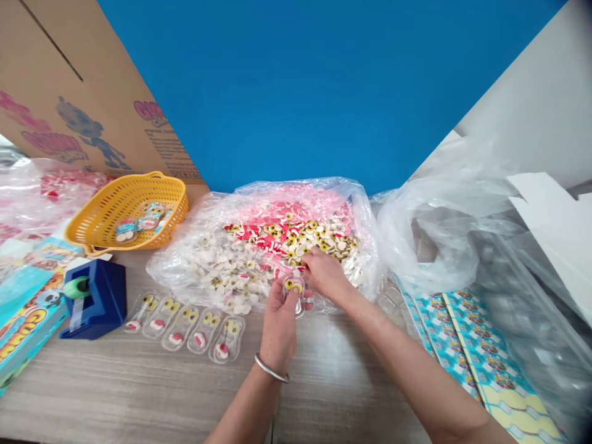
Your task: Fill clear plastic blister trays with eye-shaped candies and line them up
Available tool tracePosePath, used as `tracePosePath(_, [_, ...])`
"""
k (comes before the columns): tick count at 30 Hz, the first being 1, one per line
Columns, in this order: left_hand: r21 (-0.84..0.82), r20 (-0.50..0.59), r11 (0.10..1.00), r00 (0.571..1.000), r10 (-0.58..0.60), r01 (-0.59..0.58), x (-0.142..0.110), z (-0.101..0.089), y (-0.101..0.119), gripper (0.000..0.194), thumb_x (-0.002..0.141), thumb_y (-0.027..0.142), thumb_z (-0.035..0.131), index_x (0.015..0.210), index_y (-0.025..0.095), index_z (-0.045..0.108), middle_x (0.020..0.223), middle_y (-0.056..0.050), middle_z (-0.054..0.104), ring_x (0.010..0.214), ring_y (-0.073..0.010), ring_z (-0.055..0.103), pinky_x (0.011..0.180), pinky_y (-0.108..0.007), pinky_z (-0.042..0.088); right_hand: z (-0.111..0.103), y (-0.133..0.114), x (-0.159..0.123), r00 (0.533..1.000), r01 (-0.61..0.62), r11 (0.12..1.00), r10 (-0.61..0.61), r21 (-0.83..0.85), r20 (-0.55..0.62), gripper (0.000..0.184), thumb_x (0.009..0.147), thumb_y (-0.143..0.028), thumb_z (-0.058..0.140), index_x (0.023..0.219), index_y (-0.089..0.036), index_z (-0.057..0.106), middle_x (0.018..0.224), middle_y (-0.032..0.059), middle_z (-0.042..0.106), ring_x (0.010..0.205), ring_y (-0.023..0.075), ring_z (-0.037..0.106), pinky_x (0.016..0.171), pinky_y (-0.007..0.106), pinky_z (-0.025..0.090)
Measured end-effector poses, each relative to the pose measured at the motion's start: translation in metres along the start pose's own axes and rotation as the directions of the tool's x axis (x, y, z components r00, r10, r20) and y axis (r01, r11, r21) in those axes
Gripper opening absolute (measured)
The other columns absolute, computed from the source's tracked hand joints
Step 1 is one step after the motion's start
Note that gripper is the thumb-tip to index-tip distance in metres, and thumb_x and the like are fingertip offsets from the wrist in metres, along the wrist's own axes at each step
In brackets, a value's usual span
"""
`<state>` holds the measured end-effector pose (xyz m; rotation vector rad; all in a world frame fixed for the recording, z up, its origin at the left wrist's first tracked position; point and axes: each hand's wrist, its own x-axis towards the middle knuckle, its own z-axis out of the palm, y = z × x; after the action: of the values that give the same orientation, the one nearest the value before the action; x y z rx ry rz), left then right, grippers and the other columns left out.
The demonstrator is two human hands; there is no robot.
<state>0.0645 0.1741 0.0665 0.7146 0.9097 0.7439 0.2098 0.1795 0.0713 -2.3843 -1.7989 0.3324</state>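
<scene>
My left hand (pixel 281 311) is closed around a small clear plastic blister shell (pixel 300 306), thumb on its front. Yellow eye-shaped gummies (pixel 292 284) show in the shell's upper end. Just right of it, my right hand (pixel 322 271) reaches over the front of a clear plastic bag (pixel 185 256) with its fingers bunched; whatever they pinch is hidden. Inside the bag lies a heap of red-and-white and yellow-eyed candies (pixel 277 237). Several filled shells (pixel 187 327) lie in a row on the table to the left, each with yellow eyes and a red-and-white piece.
A yellow basket (pixel 87 216) holding packed candies stands at the left, behind a blue tape dispenser (pixel 104 299). Printed card sheets (pixel 456 336) and a bag of clear shells (pixel 522 320) lie at the right. A blue panel (pixel 296 92) rises behind; a carton (pixel 106 80) is back left.
</scene>
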Motion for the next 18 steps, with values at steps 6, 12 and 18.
tracePosePath(6, [-0.063,0.007,0.997,0.999,-0.038,0.038,-0.005,0.000,0.002,0.038,0.077,0.038,0.077,0.109,0.022,0.061,0.107,-0.005,0.068,0.087,-0.0190,0.069,0.072,-0.030,0.054,-0.012,0.012,-0.022,0.983,-0.070,0.972,0.105,0.226,-0.150,0.018,0.095,-0.018,0.054,0.091,-0.020,0.072,0.095,0.0063,0.065,0.091,0.0196,0.063,0.080,0.029,0.046])
tracePosePath(12, [-0.147,0.075,0.989,0.997,-0.011,0.022,-0.017,0.009,0.005,0.027,0.084,0.037,0.069,0.108,0.023,0.069,0.127,-0.011,0.063,0.107,-0.0248,0.066,0.082,-0.034,0.055,-0.035,-0.004,-0.083,0.961,0.162,0.934,-0.077,0.318,-0.264,0.017,0.096,-0.016,0.054,0.102,-0.022,0.069,0.100,0.0060,0.064,0.091,0.0191,0.064,0.078,0.030,0.051])
tracePosePath(18, [-0.132,0.156,0.990,0.987,-0.027,0.048,-0.034,0.022,-0.006,0.026,0.082,0.033,0.068,0.106,0.023,0.067,0.108,-0.008,0.069,0.096,-0.0225,0.067,0.078,-0.033,0.055,-0.025,-0.017,-0.132,0.951,0.217,0.975,-0.220,-0.034,-0.219,0.018,0.095,-0.012,0.053,0.105,-0.018,0.067,0.100,0.0100,0.066,0.083,0.0223,0.063,0.072,0.034,0.053])
